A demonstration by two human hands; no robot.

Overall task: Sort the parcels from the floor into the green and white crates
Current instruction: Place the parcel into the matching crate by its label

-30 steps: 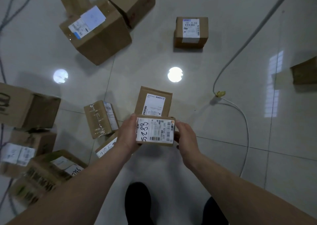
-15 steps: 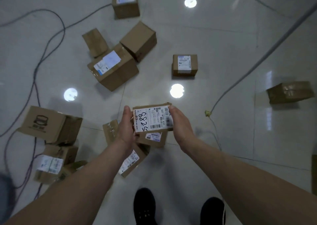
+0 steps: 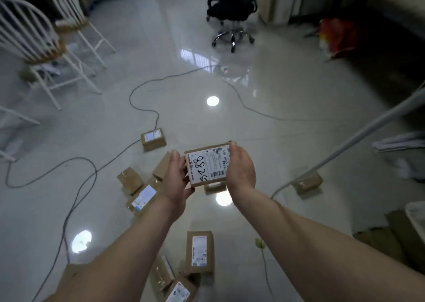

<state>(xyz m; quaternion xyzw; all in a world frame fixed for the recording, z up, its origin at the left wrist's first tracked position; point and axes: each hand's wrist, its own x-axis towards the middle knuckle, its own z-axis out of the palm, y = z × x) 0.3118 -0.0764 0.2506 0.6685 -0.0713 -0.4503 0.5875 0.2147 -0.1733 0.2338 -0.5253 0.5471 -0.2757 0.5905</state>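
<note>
Small parcel (image 3: 208, 164) is up in the air between both hands, well above the floor (image 3: 287, 145). Left hand (image 3: 176, 179) grips its left edge: thumb lies along the top face just beside the handwritten "5288", fingers curled underneath. Right hand (image 3: 240, 168) wraps the right edge, thumb tip at the far right corner, palm covering part of the print. The box sits squarely between the two palms, top face toward the camera and slightly tilted. It is plain brown cardboard, a shallow rectangular block. A white shipping label (image 3: 213, 163) covers nearly all of the top: black marker digits, fine print, and a barcode near the right hand. The floor is glossy pale tile, mirror-like, with round light reflections. More brown cardboard parcels lie scattered on it: labelled box (image 3: 153, 138) ahead of the hands, upright box (image 3: 199, 252) between the forearms, a cluster (image 3: 138, 189) by the left wrist, taped box (image 3: 307, 182) off to the right. Thin grey cables (image 3: 80, 186) snake across the tile. White spindle-back chairs (image 3: 34, 37) stand far left, and a black office chair (image 3: 231, 9) on a chrome star base stands at the far end.
</note>
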